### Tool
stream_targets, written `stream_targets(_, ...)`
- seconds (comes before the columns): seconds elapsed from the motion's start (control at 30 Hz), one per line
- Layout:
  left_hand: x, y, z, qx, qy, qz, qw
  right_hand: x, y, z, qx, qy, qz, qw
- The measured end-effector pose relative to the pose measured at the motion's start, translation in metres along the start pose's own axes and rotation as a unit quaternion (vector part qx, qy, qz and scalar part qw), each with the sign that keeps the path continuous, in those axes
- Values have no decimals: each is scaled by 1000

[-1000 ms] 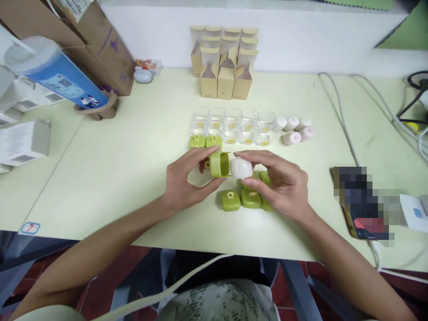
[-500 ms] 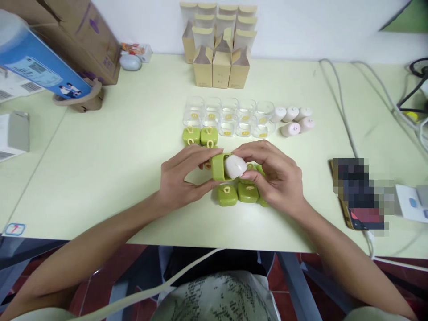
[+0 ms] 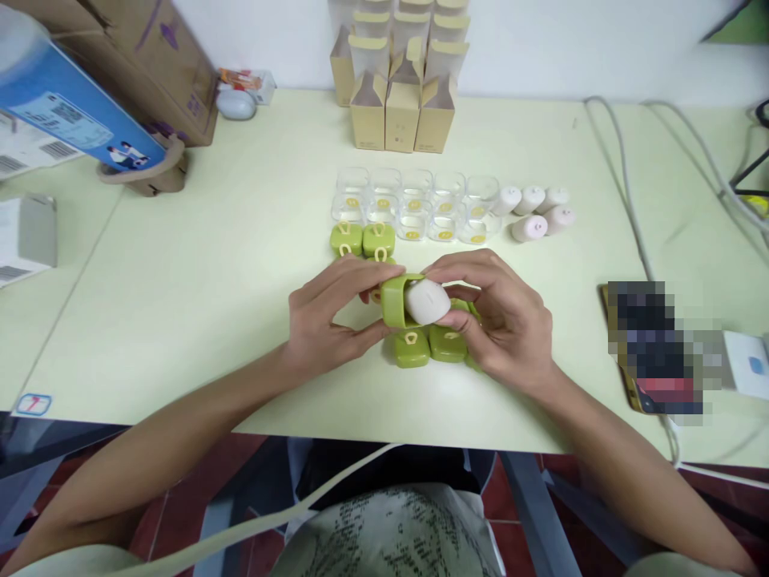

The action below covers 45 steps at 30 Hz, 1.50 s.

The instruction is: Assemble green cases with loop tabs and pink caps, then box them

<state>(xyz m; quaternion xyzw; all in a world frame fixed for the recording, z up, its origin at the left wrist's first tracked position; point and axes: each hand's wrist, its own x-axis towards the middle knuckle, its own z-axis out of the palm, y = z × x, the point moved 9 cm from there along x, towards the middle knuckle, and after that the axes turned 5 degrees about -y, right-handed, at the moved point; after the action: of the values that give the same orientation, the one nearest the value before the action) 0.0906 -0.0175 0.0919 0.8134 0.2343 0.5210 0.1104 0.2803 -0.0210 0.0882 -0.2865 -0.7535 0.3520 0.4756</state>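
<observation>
A green case [image 3: 393, 303] lies on its side between the fingertips and thumb of my left hand [image 3: 330, 312]. Its mouth faces right, and a smooth white rounded piece [image 3: 428, 302] sits partly inside it. My right hand [image 3: 505, 320] pinches around the white piece, thumb below, index finger by the case's upper rim. Under and around both hands are several green lids with yellow loops [image 3: 412, 349], some hidden by my fingers. Behind them stand clear plastic cups [image 3: 414, 212] with yellow labels, in two rows.
Pale pink and white small cylinders [image 3: 529, 228] stand right of the cups. Open cardboard boxes [image 3: 402, 120] are grouped against the wall. A phone [image 3: 622, 353], partly blurred, and a cable [image 3: 628, 176] lie at right. A blue cylinder [image 3: 78, 112] leans in a brown holder at left.
The white piece has turned slightly between my fingers, and a thin mark now shows on it. Both hands keep nearly the same place; the whole view has shifted a little.
</observation>
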Motion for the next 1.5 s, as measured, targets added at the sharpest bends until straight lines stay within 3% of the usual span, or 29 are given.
stream_targets(0.13,-3,0,0,16,14,-11,1000,1,1,0,35,-29,7,999)
stream_targets(0.47,-3,1,0,10,-6,4,1000,1,0,-2,38,-21,5,999)
stream_targets(0.73,-2,2,2,25,-17,1,1000,-2,4,-1,50,24,18,998)
stream_targets(0.9,-5,-1,5,-35,-17,-19,999,1,10,3,88,-4,77,993)
stream_targets(1.07,-17,-12,6,-44,32,-85,995,-3,12,20,136,-59,128,981)
stream_targets(1.2,-13,-10,13,-76,-4,-72,994,-1,2,14,36,-49,87,994)
stream_targets(1.33,-2,4,15,-17,-48,-20,999,1,-5,2,-30,-9,58,998)
stream_targets(1.5,1,11,7,32,-13,-1,999,1,-15,9,-129,0,14,992)
